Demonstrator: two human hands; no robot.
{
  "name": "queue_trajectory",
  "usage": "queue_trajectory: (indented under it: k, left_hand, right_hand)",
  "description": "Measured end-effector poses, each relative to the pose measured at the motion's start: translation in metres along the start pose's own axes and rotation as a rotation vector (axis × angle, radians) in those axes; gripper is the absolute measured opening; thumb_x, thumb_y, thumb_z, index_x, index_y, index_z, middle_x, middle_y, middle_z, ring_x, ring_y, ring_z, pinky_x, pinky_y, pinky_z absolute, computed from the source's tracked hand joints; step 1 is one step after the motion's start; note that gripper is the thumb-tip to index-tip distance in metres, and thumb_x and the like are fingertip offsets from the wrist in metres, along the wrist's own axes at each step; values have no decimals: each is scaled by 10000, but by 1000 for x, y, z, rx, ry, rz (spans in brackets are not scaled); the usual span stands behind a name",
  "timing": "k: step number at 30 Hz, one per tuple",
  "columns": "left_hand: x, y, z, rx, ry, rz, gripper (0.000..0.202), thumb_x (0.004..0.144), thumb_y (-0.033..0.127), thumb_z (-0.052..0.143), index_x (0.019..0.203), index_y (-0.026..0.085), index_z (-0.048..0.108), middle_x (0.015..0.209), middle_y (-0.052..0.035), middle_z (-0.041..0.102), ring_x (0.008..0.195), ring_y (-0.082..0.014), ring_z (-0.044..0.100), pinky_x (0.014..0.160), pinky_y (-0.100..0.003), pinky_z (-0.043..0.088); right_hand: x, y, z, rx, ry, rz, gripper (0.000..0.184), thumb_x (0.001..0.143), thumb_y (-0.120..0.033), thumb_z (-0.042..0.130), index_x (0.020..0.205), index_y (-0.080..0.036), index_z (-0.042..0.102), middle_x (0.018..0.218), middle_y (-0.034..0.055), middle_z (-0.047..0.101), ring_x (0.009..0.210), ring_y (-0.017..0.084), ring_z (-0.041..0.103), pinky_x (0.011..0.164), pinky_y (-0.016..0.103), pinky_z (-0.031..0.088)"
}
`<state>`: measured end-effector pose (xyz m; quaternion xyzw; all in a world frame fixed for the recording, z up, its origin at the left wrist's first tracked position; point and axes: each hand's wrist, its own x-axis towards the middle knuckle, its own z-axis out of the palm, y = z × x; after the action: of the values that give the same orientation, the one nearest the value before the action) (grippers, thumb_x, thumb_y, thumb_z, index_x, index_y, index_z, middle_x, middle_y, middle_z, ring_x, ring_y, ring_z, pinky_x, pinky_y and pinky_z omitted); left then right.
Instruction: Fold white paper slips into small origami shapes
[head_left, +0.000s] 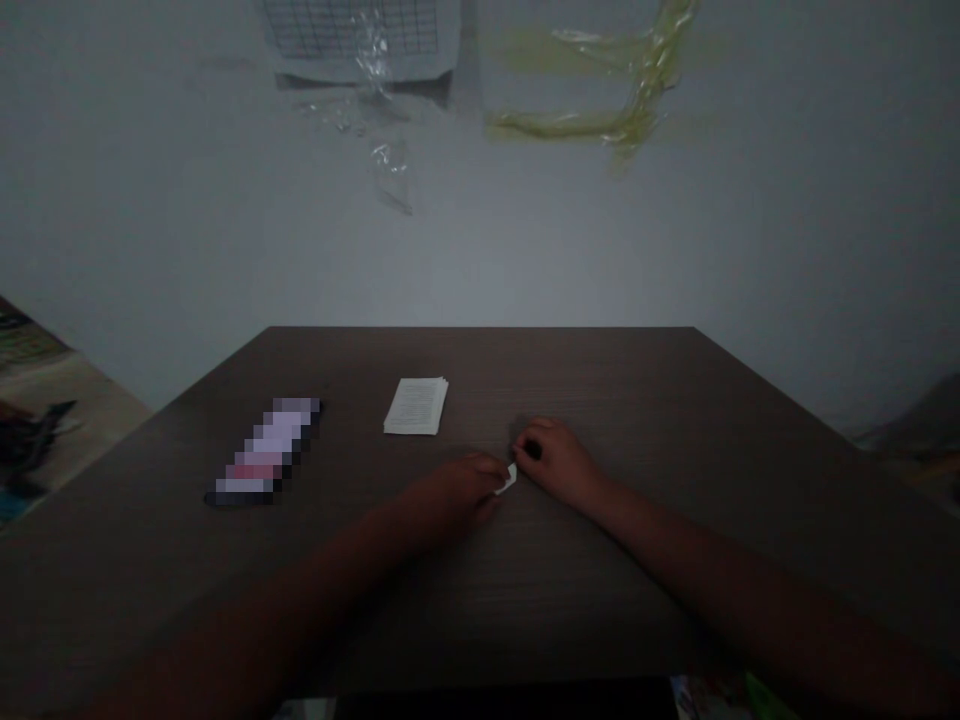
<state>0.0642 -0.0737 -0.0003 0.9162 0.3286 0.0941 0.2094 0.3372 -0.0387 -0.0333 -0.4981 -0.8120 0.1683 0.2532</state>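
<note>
Both my hands rest on a dark wooden table (675,420), close together near its middle. My left hand (461,485) and my right hand (555,458) have their fingers curled and pinch a small white piece of paper (508,478) between them. A small stack of white paper sheets (417,405) lies flat on the table a little beyond my left hand.
A flat pixelated dark-edged object (266,450) lies on the table's left part. Behind the table stands a pale wall with a gridded sheet (352,30) and yellowish tape (622,90) stuck on it. Cluttered floor shows at the far left.
</note>
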Motion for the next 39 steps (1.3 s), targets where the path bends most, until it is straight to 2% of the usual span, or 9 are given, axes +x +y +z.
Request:
queue_trajectory:
  k: [4, 8, 11, 14, 19, 28, 34, 39]
  left_hand:
    - [-2, -7, 2, -47, 66, 5, 232, 1165, 79, 804, 1319, 216, 910, 1541, -125, 877, 1417, -311, 855, 1281, -441, 684]
    - [-4, -13, -1, -47, 96, -52, 302, 1173, 94, 777, 1401, 246, 904, 1492, -99, 873, 1402, -310, 826, 1298, -461, 666]
    - [-4, -14, -2, -54, 99, -91, 295, 1168, 122, 781, 1405, 265, 885, 1458, -88, 887, 1403, -319, 825, 1318, -487, 665]
    - [-4, -14, -3, -73, 116, -125, 298, 1154, 130, 776, 1403, 264, 868, 1463, -88, 892, 1411, -328, 833, 1327, -495, 664]
    - [-3, -15, -5, -55, 136, -163, 273, 1133, 135, 766, 1357, 253, 868, 1429, -96, 901, 1385, -338, 842, 1328, -489, 659]
    - [-1, -17, -8, -28, 224, -124, 175, 1137, 124, 787, 1226, 236, 890, 1370, -108, 920, 1350, -325, 867, 1272, -466, 695]
    - [-1, -15, -9, -81, 248, -176, 170, 1128, 140, 781, 1154, 259, 899, 1275, -74, 950, 1251, -316, 908, 1213, -441, 718]
    - [-1, -19, -7, -104, 318, -251, 204, 1119, 169, 805, 1276, 260, 897, 1345, -81, 955, 1251, -326, 923, 1200, -479, 758]
  right_hand:
    - [-5, 6, -4, 109, 26, -114, 129, 1123, -150, 825, 1078, -269, 846, 1155, 76, 861, 1148, 295, 812, 1086, 464, 654]
    - [-10, 6, -6, 124, -22, -267, 129, 1129, -172, 878, 1200, -280, 882, 1264, 90, 883, 1270, 328, 820, 1179, 524, 655]
    - [-13, 3, -4, 81, -78, -305, 104, 1122, -229, 946, 1207, -264, 898, 1300, 104, 877, 1299, 348, 811, 1261, 586, 620]
    - [-12, 2, -3, 77, -89, -292, 88, 1133, -242, 955, 1195, -260, 895, 1311, 101, 866, 1310, 340, 796, 1283, 586, 597]
    - [-11, 3, -1, 130, -46, -311, 138, 1109, -182, 943, 1147, -277, 850, 1250, 65, 852, 1273, 311, 780, 1209, 512, 606]
    - [-10, 1, 1, 169, -21, -311, 243, 1060, -49, 867, 1067, -277, 784, 1131, 42, 847, 1185, 292, 800, 1149, 468, 621]
    - [-9, 2, 2, 201, -19, -243, 164, 1095, -120, 844, 1134, -280, 838, 1158, 54, 886, 1141, 289, 812, 1112, 462, 631]
    - [-9, 0, -2, 268, -10, -126, 99, 1118, -188, 824, 1119, -286, 842, 1105, 42, 883, 1011, 263, 798, 998, 409, 626]
